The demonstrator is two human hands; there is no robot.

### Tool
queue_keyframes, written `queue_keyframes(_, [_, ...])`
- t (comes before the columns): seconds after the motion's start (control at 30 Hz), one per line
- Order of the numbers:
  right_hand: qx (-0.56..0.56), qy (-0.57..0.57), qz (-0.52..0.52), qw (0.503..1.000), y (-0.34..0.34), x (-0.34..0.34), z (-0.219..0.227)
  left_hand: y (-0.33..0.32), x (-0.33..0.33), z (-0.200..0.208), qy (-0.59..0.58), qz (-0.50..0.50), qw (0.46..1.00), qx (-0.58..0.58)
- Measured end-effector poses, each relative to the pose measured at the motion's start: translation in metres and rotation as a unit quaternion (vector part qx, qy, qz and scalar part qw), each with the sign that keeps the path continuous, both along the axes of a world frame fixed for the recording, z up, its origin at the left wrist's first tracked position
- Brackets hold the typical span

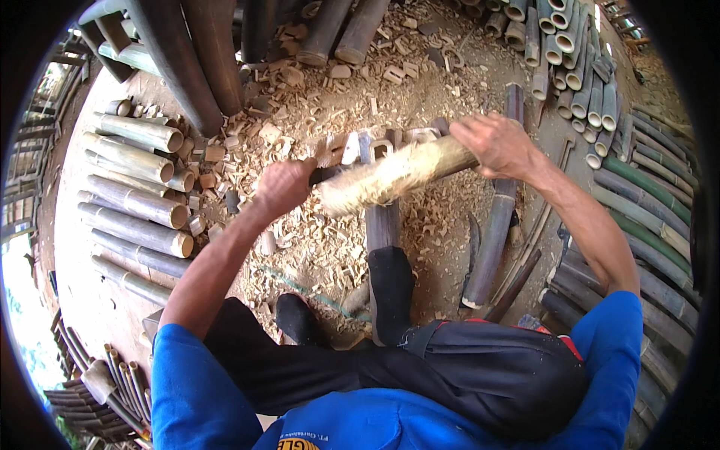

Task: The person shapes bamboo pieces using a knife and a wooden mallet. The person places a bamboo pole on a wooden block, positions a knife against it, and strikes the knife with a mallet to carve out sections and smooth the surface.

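Left fingers clench a short dark handle; right fingers grasp the two-o'clock end of a pale, shaggy, brown-ended cylinder, held near twelve o'clock. Greyish-tan hollow bamboo tubes lie around nine o'clock.

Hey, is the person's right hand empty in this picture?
No, the right hand is closed around the right end of a thick, rod-like piece whose surface is pale and rough toward the left.
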State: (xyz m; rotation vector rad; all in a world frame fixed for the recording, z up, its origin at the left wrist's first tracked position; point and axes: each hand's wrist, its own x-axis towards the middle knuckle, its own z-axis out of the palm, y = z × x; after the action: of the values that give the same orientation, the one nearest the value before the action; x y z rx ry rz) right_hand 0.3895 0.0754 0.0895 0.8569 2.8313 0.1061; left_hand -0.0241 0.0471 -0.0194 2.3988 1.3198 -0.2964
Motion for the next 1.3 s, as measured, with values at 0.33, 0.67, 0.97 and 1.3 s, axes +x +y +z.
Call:
queue_keyframes(0.33, [-0.209,0.495,-0.374,0.756,-0.055,-0.043,0.056,0.019,-0.009,0.014,-0.346,0.243,0.847,-0.322])
queue_keyframes(0.67, [-0.344,0.550,-0.441,0.621,-0.062,-0.063,0.066,0.063,0.009,0.050,-0.116,0.010,0.992,-0.037])
queue_keyframes(0.97, [-0.333,0.545,-0.405,0.654,-0.063,-0.069,0.081,0.063,0.000,0.025,-0.135,0.011,0.991,0.011])
queue_keyframes(1.3, [-0.322,0.158,-0.508,0.783,-0.044,-0.085,0.069,0.063,0.013,0.038,-0.018,0.042,0.999,-0.007])
